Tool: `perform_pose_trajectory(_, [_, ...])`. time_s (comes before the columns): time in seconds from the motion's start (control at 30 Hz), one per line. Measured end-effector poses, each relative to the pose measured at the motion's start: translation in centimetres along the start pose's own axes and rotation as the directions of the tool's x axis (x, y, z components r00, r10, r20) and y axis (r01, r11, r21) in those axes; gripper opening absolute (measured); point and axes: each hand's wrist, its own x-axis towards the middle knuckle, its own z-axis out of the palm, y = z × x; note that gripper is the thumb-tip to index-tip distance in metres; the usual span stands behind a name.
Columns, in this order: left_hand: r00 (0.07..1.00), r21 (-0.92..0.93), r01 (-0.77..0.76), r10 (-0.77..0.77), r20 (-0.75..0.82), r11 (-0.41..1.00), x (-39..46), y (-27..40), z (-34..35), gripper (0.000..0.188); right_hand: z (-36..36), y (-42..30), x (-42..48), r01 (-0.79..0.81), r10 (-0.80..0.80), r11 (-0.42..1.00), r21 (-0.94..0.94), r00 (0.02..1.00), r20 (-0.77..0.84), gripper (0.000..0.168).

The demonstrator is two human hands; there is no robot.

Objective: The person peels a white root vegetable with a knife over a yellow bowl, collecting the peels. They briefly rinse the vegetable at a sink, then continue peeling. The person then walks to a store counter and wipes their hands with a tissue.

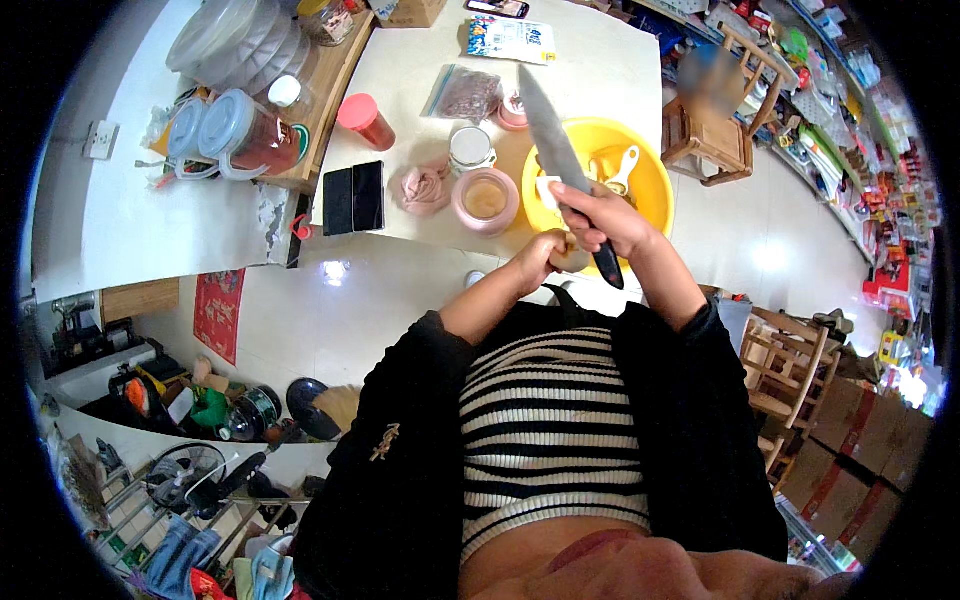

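My right hand [611,221] grips a kitchen knife [551,127] by its black handle, with the broad blade pointing away from me over the table. Close beside it, my left hand [541,261] is closed around a roundish tan item [573,258], possibly a potato, partly hidden by the fingers. Both hands are at the near rim of a yellow plastic basin [660,191]. Inside the basin lies a white-handled tool [624,169], perhaps a peeler, among pale pieces that my right hand partly covers.
Left of the basin, the table [600,52] holds a pink-rimmed jar [486,202], a white-lidded jar [472,148], a pink cloth [425,187], a phone in a folding case [367,196] and a red-lidded container [366,121]. A zip bag [469,94] lies behind. A wooden chair [709,139] stands right.
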Motion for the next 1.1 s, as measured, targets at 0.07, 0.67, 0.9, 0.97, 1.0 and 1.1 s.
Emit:
perform_pose_trajectory(0.07, [0.986, -0.012, 0.036, -0.037, -0.165, 0.999, 0.4, -0.9, 0.1, 0.029, 1.1, -0.3, 2.5, -0.026, 0.014, 0.991, -0.131, 0.996, -0.087, 0.041])
perform_pose_trajectory(0.67, [0.986, -0.670, 0.043, 0.076, 0.148, 0.741, -1.4, 3.1, 1.5, 0.056, -3.2, -1.7, -1.7, 0.313, -0.332, 0.943, -0.114, 0.854, -0.400, 0.019])
perform_pose_trajectory(0.9, [0.956, -0.665, 0.114, 0.100, 0.275, 0.738, -1.7, 5.5, 3.4, 0.064, -6.2, 6.0, -8.1, 0.499, -0.301, 0.855, 0.140, 0.698, -0.649, 0.050])
perform_pose_trajectory(0.97, [0.952, -0.660, 0.119, 0.103, 0.288, 0.742, -1.7, 6.1, 4.4, 0.068, -7.4, 8.1, -8.7, 0.512, -0.263, 0.829, 0.226, 0.713, -0.650, 0.022])
perform_pose_trajectory(1.0, [0.954, -0.643, 0.106, 0.104, 0.280, 0.759, -1.9, 6.6, 5.3, 0.073, -7.6, 8.7, -9.1, 0.503, -0.248, 0.831, 0.239, 0.718, -0.650, 0.021])
perform_pose_trajectory(1.1, [0.954, -0.664, 0.110, 0.109, 0.279, 0.739, -1.6, 6.8, 6.2, 0.075, -8.2, 9.2, -9.8, 0.518, -0.271, 0.830, 0.208, 0.700, -0.660, 0.023])
